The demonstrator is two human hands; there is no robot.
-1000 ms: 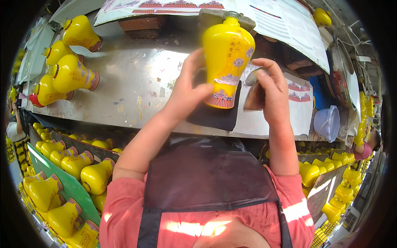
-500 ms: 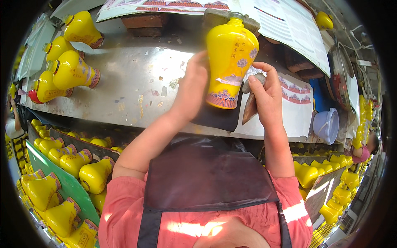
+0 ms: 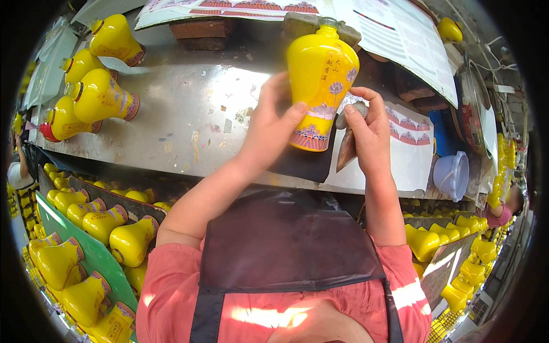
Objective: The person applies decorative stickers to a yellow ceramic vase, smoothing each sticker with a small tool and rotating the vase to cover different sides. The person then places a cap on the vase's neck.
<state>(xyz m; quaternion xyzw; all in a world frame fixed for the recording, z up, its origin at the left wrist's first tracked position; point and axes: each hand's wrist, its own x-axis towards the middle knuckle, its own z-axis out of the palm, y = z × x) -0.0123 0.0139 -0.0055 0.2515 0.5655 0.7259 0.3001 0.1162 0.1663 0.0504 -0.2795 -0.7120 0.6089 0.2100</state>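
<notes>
A glossy yellow bottle with purple flower prints and a patterned band at its base lies tilted on the bench, its clear neck against a grey block. My left hand is closed round the bottle's left side, thumb pressed on the front above the band; its other fingers are partly hidden behind. Just right of the bottle, my right hand grips a scraper-like tool with a grey lumpy handle and a brown wedge-shaped blade, pointing down. Beneath the bottle is a black cloth.
Several yellow bottles lie at the bench's left. Printed decal sheets rest at right and on a raised board behind, propped on bricks. A pale blue bucket stands right. More bottles fill racks beside me. Other people are at both edges.
My left thumb has come round onto the bottle's front, low down. The bottle has shifted very slightly right. My right hand and its tool have hardly moved.
</notes>
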